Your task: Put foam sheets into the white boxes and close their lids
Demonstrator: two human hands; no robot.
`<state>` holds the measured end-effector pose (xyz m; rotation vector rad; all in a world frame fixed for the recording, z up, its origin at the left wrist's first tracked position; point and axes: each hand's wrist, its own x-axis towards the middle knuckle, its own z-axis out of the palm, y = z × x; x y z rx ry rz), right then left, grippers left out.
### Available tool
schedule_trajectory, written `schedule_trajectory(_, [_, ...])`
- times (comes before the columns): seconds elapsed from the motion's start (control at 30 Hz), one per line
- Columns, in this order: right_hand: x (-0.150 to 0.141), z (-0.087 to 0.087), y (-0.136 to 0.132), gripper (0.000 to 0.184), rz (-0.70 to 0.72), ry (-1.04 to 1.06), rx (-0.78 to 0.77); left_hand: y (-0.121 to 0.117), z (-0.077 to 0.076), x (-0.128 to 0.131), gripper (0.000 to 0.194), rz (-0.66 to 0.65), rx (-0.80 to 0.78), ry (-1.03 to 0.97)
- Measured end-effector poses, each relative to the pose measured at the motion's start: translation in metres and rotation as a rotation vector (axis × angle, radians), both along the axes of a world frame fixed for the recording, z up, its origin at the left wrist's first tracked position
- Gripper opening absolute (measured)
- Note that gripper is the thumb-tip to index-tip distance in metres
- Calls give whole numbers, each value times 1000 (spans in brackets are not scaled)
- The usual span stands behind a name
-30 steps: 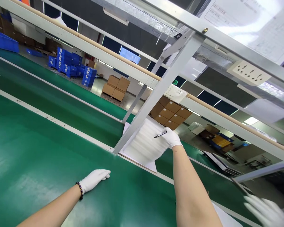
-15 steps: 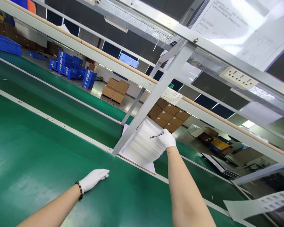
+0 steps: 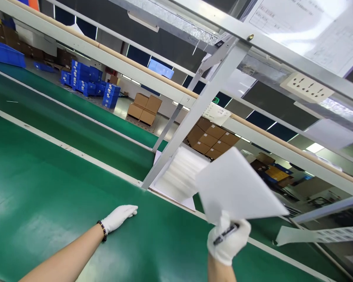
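Note:
My right hand (image 3: 230,239), in a white glove, is closed on the lower corner of a thin white sheet (image 3: 235,188), which looks like foam, and holds it tilted up above the bench. A dark pen (image 3: 226,234) is also held in that hand, lying across the palm. To the left, my gloved left hand (image 3: 119,218) rests on the green bench top (image 3: 76,188), fingers stretched out and nothing held. Beyond the hands, a stack of white sheets (image 3: 181,170) sits on a white board behind the metal post; the raised sheet overlaps its right side.
A slanting metal post (image 3: 194,113) rises from the bench edge to an overhead frame carrying a socket strip (image 3: 307,86) and a clear-covered paper (image 3: 308,27). A perforated white strip (image 3: 320,236) juts in at right. Cardboard boxes (image 3: 145,109) and blue crates (image 3: 85,78) stand farther back.
My right hand has come back from the stack, toward me, with a white sheet lifted off and the pen still in its grip. The left hand stays almost where it was.

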<state>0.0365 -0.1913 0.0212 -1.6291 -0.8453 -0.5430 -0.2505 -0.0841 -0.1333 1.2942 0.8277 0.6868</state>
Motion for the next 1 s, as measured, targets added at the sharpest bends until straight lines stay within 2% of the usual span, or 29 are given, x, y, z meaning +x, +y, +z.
schedule_trajectory(0.07, [-22,-45,-23,29,32,90,-57,1,2,-1,56,-5,10,18])
schedule_trajectory(0.2, [-67,-129,-29,25,338,229,-184,-4,9,-1,47,-7,88,104])
schedule_trajectory(0.27, [-83,-157,-23,23,425,262,-194,-19,16,2,42,-35,147,157])
schedule_trajectory(0.33, [-93,-175,-20,19,480,287,-184,-44,23,7,39,-146,171,219])
schedule_trajectory(0.43, [-99,-187,-19,14,520,297,-185,-89,30,20,50,-299,202,379])
schedule_trajectory(0.5, [-100,-190,-20,15,513,261,-194,-111,30,28,39,-280,284,475])
schedule_trajectory(0.57, [-100,-193,-20,18,495,199,-196,-123,28,35,29,-250,365,541])
schedule_trajectory(0.67, [-101,-196,-21,18,494,123,-208,-123,23,41,32,-277,407,593])
schedule_trajectory(0.83, [-101,-197,-22,25,494,63,-207,-113,15,48,33,-315,447,570])
schedule_trajectory(1.0, [-95,-195,-20,24,511,164,-195,-111,11,54,33,-330,495,570])
